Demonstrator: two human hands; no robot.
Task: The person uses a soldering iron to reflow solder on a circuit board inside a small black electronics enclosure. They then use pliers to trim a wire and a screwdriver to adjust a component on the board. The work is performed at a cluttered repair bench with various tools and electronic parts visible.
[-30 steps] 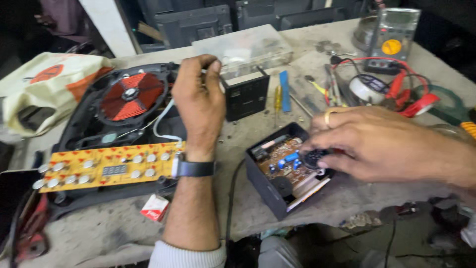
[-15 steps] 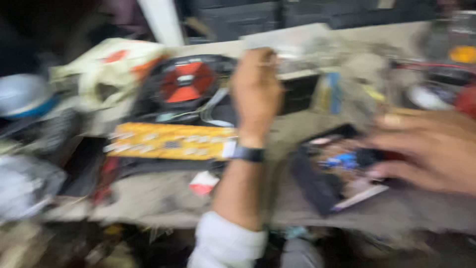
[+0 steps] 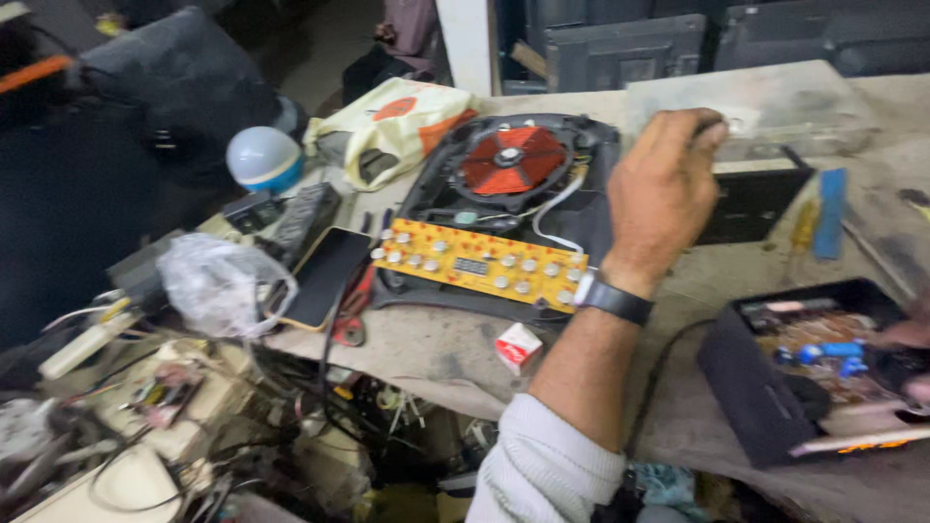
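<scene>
Left hand (image 3: 664,199) curled shut on small black box (image 3: 751,199), yellow button board (image 3: 480,263) just beside; right hand (image 3: 911,363) mostly cropped, grip unclear, at open black case (image 3: 775,387).

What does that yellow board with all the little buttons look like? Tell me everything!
The yellow circuit board is a long flat strip, dotted with small round whitish buttons and a small dark display in its middle. It lies tilted across the front of an opened black cooker base, below the red coil. White wires run toward it. No hand touches it.
</scene>
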